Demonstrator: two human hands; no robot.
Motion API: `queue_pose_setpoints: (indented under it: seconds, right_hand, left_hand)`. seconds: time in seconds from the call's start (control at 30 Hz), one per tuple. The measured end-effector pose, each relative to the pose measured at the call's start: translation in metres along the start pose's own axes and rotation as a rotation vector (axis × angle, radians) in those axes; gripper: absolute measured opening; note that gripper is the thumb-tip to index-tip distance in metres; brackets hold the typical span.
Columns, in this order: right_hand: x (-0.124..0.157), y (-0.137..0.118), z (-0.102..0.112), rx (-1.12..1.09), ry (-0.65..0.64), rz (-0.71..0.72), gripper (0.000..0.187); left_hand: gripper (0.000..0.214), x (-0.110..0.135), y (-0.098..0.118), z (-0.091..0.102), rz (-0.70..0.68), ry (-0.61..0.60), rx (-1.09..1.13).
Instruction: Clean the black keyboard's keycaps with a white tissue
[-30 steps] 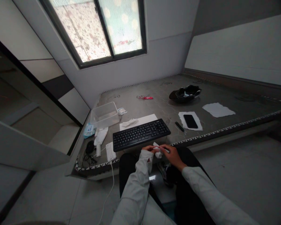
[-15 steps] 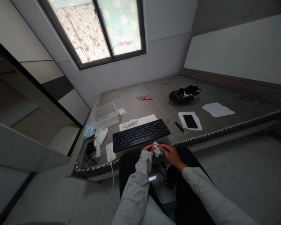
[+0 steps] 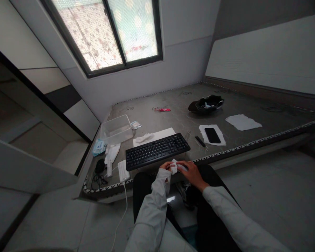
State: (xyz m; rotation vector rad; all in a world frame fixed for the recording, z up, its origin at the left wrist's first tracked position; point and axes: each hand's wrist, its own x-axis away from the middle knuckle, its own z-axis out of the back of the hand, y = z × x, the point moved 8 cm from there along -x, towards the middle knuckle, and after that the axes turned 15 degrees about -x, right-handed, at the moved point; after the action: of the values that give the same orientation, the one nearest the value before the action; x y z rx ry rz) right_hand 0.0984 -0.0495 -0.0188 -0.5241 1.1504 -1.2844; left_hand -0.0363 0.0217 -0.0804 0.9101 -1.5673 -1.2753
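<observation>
My left hand and my right hand meet just below the front edge of a black keyboard. Between them they pinch a small crumpled white wipe. Both hands have their fingers closed round it. The keyboard lies on a grey patterned mattress, partly over a white sheet that carries another crumpled wipe. My knees in dark trousers are under the hands.
A clear plastic tub stands left of the keyboard, with a wipes packet, a black mouse and a white power strip near it. A phone on a tissue, a black pen, a dark cap and a white tissue lie to the right.
The wipe has been drawn in tighter between my hands, and my right fingers have closed further over it. The hands stay in the same spot.
</observation>
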Motion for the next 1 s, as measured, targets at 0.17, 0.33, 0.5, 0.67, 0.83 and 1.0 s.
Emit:
queue_pose_setpoints:
  seconds: [0.17,0.33,0.5,0.67,0.83,1.0]
  right_hand:
    - [0.000,0.000,0.002,-0.023,0.027,-0.003,0.022]
    - [-0.001,0.000,0.004,-0.078,0.033,-0.021,0.022]
    - [-0.002,0.002,0.007,-0.117,0.049,-0.049,0.018]
    - [-0.002,0.005,0.007,-0.198,0.071,-0.146,0.021]
    - [-0.001,0.009,0.006,-0.346,0.085,-0.221,0.026]
    - [-0.001,0.014,0.003,-0.364,0.068,-0.229,0.027]
  left_hand:
    - [0.033,0.001,0.001,0.000,-0.001,0.005,0.006]
    - [0.035,0.004,0.010,0.000,-0.046,0.000,0.011]
    - [0.035,0.003,0.006,-0.001,-0.039,-0.043,0.009]
    - [0.033,-0.003,-0.008,-0.001,0.024,-0.036,0.028]
    - [0.033,-0.010,-0.024,-0.001,0.108,0.026,0.096]
    - [0.033,-0.011,-0.032,-0.003,0.159,0.047,0.168]
